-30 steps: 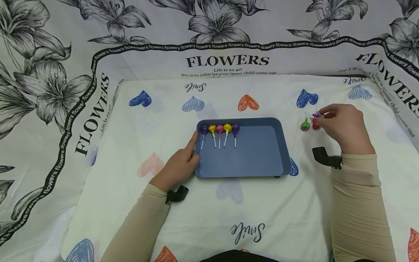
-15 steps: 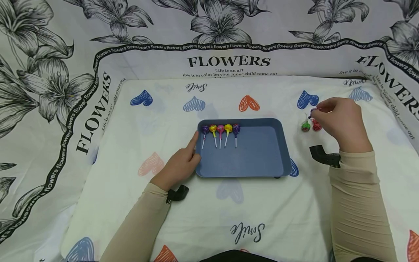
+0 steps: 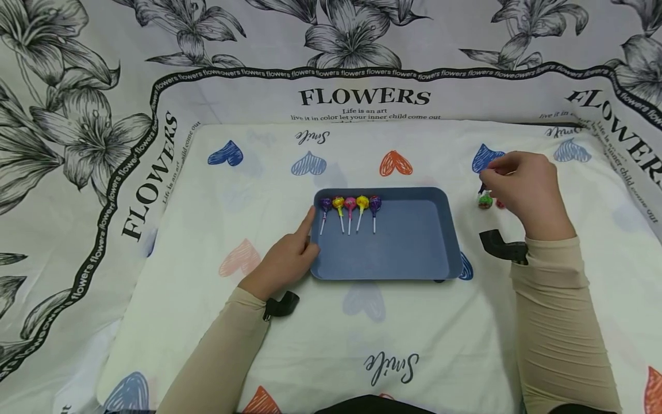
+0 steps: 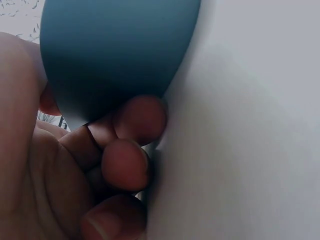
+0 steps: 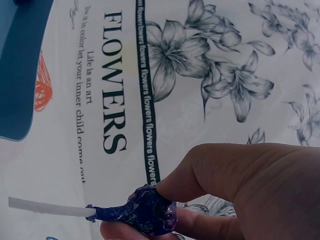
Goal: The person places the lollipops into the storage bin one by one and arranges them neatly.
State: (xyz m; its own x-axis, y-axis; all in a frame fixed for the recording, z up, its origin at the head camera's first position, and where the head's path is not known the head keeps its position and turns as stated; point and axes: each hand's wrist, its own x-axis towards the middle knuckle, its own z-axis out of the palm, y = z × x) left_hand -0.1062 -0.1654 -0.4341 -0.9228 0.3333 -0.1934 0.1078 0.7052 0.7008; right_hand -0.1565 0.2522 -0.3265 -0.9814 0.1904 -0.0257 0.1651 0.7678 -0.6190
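My right hand (image 3: 532,195) pinches a purple-wrapped lollipop (image 5: 150,212) by its round head between thumb and fingers. In the right wrist view its white stick points left. Just below that hand lie a green lollipop (image 3: 485,200) and a red lollipop (image 3: 500,204), the red one mostly covered. My left hand (image 3: 281,261) holds the left edge of a blue-grey tray (image 3: 383,259). Its index finger lies along the edge, while other fingers (image 4: 126,165) curl against the outside wall. Inside the tray several lollipops (image 3: 350,203) stand in a row at the upper left, sticks toward me.
Under the tray lies a white cloth (image 3: 289,356) printed with hearts and "Smile". A flower-patterned cloth (image 3: 248,95) surrounds it. Black wrist mounts (image 3: 504,247) sit on both sleeves.
My right hand has lifted the purple lollipop slightly from beside the green and red ones and moved a little left, turning it. My left hand stays at the tray's edge.
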